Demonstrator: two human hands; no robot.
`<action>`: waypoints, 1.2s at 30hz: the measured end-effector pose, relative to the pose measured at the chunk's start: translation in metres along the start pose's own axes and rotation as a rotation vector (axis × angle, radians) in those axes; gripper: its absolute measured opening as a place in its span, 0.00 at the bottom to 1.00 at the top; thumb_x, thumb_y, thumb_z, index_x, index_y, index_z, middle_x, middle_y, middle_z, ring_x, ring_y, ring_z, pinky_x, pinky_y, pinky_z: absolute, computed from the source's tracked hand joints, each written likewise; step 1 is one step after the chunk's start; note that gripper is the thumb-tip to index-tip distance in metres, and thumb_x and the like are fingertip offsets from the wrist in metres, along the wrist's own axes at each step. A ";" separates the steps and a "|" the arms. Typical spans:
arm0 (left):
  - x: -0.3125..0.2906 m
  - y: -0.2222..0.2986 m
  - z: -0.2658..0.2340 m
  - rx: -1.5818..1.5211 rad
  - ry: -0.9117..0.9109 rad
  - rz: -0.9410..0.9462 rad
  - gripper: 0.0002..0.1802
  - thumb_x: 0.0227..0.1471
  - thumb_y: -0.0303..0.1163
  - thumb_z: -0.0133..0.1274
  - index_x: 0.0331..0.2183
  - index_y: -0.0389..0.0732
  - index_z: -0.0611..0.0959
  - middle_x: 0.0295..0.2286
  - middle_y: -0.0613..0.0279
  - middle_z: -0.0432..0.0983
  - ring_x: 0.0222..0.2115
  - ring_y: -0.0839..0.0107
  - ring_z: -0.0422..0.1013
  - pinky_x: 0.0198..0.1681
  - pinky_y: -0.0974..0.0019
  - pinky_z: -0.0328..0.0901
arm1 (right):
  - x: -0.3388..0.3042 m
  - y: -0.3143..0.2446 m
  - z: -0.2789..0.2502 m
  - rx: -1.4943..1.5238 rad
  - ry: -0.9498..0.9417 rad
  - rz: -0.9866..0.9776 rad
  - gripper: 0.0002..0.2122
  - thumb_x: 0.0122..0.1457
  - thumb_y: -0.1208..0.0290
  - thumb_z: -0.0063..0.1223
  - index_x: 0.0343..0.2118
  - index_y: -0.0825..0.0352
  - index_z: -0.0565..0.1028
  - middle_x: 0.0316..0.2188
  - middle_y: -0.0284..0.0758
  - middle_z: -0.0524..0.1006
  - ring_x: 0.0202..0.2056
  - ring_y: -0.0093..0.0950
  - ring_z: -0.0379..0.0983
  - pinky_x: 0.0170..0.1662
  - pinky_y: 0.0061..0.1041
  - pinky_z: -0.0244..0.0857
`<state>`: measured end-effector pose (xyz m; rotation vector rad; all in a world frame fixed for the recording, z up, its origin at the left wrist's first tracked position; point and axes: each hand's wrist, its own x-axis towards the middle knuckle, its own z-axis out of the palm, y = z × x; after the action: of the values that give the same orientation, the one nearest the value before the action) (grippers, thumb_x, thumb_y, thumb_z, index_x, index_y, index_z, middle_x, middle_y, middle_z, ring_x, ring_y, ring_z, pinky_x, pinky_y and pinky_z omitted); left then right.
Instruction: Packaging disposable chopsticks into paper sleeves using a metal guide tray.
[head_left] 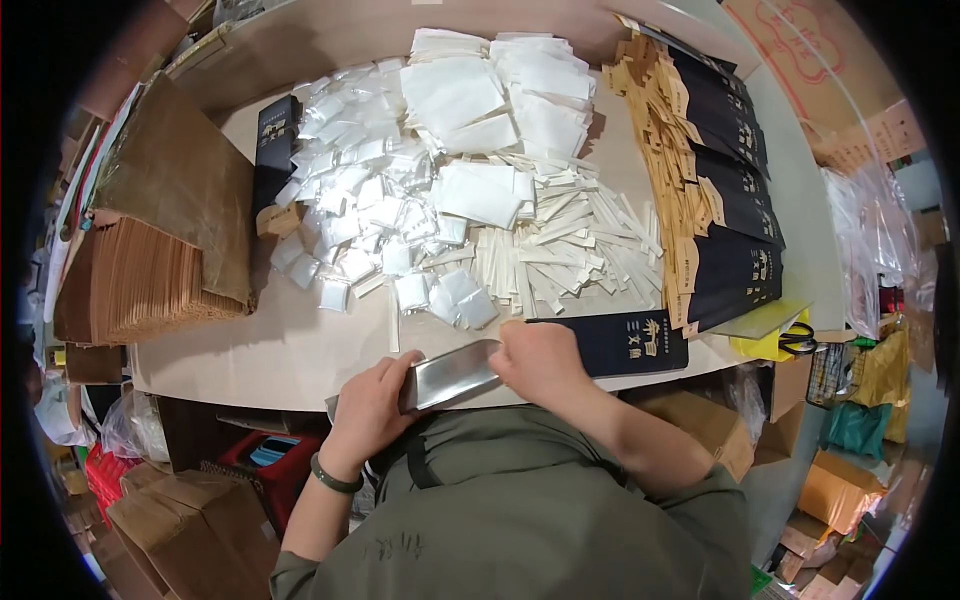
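Observation:
At the table's front edge, a shiny silver flat strip (452, 376) slants between my two hands; I cannot tell whether it is foil or metal. My left hand (372, 408) grips its left end, with a dark bangle on the wrist. The closed fingers of my right hand (540, 358) press on its right end. A dark blue long packet (628, 343) with gold print lies flat just right of that hand. Beyond my hands spread a heap of small clear sachets (372, 215), a pile of thin white paper-wrapped sticks (560, 245) and stacked white packets (455, 95).
At the left stands an open cardboard box (170, 200) of tightly packed brown sheets. Overlapping dark and kraft sleeves (735, 190) line the right side. Black-handled scissors (797, 338) lie by the right edge. Cartons (190, 530) and a red container (270, 465) sit below the table.

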<state>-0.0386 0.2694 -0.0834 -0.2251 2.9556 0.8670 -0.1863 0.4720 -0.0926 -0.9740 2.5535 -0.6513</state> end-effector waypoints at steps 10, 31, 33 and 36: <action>0.039 -0.016 0.005 -0.044 0.346 -0.106 0.31 0.38 0.45 0.68 0.41 0.39 0.77 0.34 0.52 0.75 0.35 0.53 0.73 0.38 0.57 0.69 | 0.038 0.025 -0.059 0.188 -0.037 -0.065 0.11 0.56 0.63 0.53 0.31 0.68 0.75 0.26 0.42 0.78 0.31 0.42 0.76 0.35 0.35 0.68; 0.063 -0.015 -0.014 -0.150 0.623 -0.100 0.09 0.48 0.28 0.58 0.32 0.38 0.76 0.29 0.50 0.73 0.32 0.50 0.71 0.33 0.58 0.67 | 0.154 0.036 -0.020 -0.475 0.228 -0.246 0.04 0.53 0.75 0.51 0.26 0.67 0.77 0.31 0.43 0.76 0.35 0.42 0.76 0.38 0.39 0.71; 0.031 -0.006 -0.029 -0.072 0.060 -0.092 0.07 0.54 0.31 0.52 0.31 0.38 0.74 0.29 0.50 0.73 0.32 0.48 0.71 0.35 0.51 0.65 | 0.160 0.038 -0.020 -0.449 0.228 -0.229 0.04 0.53 0.76 0.50 0.26 0.67 0.77 0.30 0.44 0.77 0.34 0.42 0.76 0.37 0.39 0.71; 0.010 -0.015 -0.004 0.026 -0.052 0.134 0.08 0.53 0.34 0.53 0.30 0.41 0.73 0.26 0.54 0.72 0.30 0.51 0.70 0.34 0.53 0.65 | 0.165 0.037 -0.030 -0.332 0.253 -0.172 0.04 0.51 0.76 0.50 0.26 0.69 0.77 0.26 0.42 0.78 0.30 0.38 0.77 0.35 0.36 0.71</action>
<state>-0.0464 0.2532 -0.0891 -0.0030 2.9594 0.8338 -0.3367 0.3916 -0.1097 -1.3050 2.8863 -0.4234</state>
